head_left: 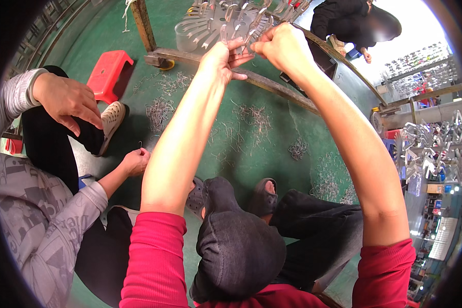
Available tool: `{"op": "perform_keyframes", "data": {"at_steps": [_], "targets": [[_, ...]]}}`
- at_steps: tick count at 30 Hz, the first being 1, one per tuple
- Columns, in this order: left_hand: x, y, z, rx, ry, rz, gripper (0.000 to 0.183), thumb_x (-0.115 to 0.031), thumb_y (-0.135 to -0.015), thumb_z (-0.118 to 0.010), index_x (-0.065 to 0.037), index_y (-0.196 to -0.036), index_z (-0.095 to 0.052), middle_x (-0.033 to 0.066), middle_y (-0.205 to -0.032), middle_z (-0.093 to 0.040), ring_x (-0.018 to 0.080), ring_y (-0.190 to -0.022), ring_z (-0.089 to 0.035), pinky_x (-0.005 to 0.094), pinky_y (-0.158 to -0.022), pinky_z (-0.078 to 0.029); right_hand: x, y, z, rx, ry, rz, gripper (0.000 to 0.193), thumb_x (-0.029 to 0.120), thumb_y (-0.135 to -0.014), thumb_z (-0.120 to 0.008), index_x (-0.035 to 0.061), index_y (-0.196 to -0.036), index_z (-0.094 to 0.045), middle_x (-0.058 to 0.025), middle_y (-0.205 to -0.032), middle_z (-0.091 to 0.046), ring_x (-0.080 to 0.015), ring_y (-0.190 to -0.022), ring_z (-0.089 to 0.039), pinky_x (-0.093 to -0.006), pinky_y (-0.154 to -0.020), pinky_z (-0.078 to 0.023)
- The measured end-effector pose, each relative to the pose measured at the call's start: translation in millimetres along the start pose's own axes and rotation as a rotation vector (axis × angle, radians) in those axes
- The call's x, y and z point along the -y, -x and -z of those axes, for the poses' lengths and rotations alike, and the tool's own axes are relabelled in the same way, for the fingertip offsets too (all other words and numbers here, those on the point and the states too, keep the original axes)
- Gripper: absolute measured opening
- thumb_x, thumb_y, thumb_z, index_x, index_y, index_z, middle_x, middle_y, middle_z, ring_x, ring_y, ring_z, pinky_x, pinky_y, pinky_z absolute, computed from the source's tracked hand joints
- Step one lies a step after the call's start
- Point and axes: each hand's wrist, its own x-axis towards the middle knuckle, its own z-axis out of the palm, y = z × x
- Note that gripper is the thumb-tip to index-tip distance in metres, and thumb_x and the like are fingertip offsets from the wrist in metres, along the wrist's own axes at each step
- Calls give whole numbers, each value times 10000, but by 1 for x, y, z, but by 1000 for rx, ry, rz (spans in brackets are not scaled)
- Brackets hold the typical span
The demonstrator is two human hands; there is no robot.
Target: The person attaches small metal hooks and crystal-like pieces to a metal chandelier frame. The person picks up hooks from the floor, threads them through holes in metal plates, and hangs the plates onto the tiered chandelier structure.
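Note:
At the top of the head view, both my arms reach up to a row of small shiny metal parts (231, 11) hanging from a rack. My left hand (224, 60) has its thumb and index finger closed about the lower end of a hanging flat metal part (239, 37); its other fingers stretch to the right. Just right of it, my right hand (286, 45) is bent into a pinch, fingertips close to the same part. Whatever those fingertips hold is too small to make out. Behind the hands, flat forked metal pieces (203, 35) fan out around a clear tub (186, 41).
A rusty metal frame bar (280, 92) crosses below my hands. Thin wire hooks (254, 122) lie scattered over the green floor (200, 161). On the left sits a co-worker with a small hook in one hand (135, 162), near a red stool (108, 74). Another person (344, 20) crouches at top right.

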Motion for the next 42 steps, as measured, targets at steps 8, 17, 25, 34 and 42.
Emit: {"op": "perform_keyframes", "data": {"at_steps": [8,17,25,34,42], "targets": [[7,-2,2,29,8,-9,138,-207,-863,-551,-103,-937,-604,72,-912,-650,273,-1009,-603,744,-936,-171,-3,-1,-2,-6,-39,-37,212,261,-659,-700,90,-784,-709,-165,-803,-667,-319,-824,-647,-384,-748,-508],[12,6,5,56,-21,11,196,-282,-846,-603,-116,-950,-590,28,-935,-643,267,-1057,-577,774,-922,-51,-11,-1,-2,-39,-33,-61,222,276,-674,-691,98,-805,-710,-164,-812,-668,-316,-831,-647,-384,-757,-506],[15,4,8,113,-75,8,345,-364,-803,-659,-120,-1032,-576,14,-1036,-610,259,-1036,-585,751,-938,-73,-12,9,2,5,-77,-76,234,253,-725,-677,81,-881,-703,-178,-875,-664,-314,-879,-639,-388,-779,-501],[12,5,9,164,-88,26,415,-427,-772,-675,-125,-1039,-574,24,-1052,-602,254,-1034,-583,749,-941,-41,-8,25,19,-39,-78,-96,208,241,-757,-666,105,-910,-704,-159,-889,-668,-301,-876,-643,-381,-792,-497],[18,18,24,161,-111,66,654,-556,-797,-573,-44,-1193,-485,97,-1259,-518,255,-1189,-464,741,-951,-18,-65,113,115,-303,-486,124,411,264,-771,-678,85,-1133,-597,-97,-1002,-653,-150,-858,-633,-298,-778,-491]]}}
